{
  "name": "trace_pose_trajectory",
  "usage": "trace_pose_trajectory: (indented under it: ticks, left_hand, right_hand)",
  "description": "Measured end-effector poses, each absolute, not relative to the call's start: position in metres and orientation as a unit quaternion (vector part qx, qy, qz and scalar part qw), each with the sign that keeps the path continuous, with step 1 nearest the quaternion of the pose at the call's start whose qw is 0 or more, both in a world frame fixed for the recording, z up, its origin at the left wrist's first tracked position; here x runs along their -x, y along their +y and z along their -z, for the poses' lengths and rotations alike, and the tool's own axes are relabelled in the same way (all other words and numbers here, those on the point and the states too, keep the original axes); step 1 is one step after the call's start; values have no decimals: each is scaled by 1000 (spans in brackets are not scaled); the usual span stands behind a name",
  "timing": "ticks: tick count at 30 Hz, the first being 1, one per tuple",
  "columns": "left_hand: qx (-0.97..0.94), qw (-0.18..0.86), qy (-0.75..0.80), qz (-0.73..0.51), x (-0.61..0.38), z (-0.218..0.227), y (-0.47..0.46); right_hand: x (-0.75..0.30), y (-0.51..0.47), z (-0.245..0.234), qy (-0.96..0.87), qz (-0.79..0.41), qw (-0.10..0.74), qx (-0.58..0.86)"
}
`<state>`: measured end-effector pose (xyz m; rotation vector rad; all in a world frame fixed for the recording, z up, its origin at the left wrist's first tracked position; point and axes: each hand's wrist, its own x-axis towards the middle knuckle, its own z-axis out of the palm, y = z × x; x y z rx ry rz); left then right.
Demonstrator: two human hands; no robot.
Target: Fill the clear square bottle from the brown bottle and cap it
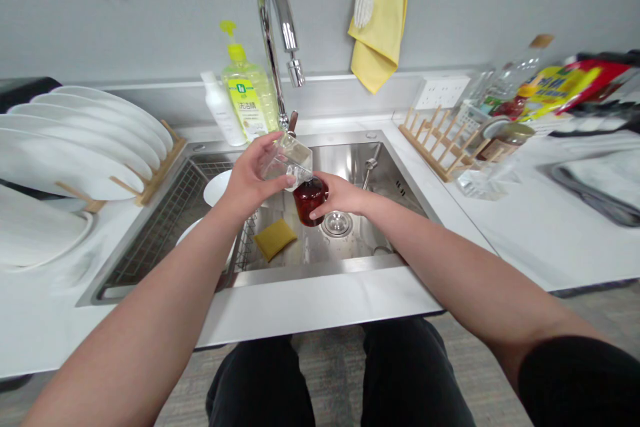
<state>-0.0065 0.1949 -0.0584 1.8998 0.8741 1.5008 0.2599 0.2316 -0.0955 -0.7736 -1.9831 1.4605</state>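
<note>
My left hand (249,179) grips a clear square glass cup (290,159), tilted above the stainless steel sink (350,163). My right hand (341,195) wraps the side of a dark amber-red bottle (309,201). The cup's lower corner meets the top of the bottle, and the bottle's neck is hidden there. Both hands are over the sink basin, close to each other. Below them lie a yellow sponge (275,239) and the steel drain (337,223).
A chrome faucet (277,20) rises behind the sink beside a lime-green dish soap pump bottle (249,90). White plates (70,140) stand in a wooden rack at left. A wire rack (165,227) and white dishes (217,188) sit inside the sink.
</note>
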Motion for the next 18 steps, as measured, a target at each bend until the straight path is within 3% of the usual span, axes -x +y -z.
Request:
trace_pose_trajectory:
  ticks: [18]
  left_hand:
    - [-579,452,318,-600,12,78,209]
  right_hand:
    - [-281,238,82,-692,-548,346,319]
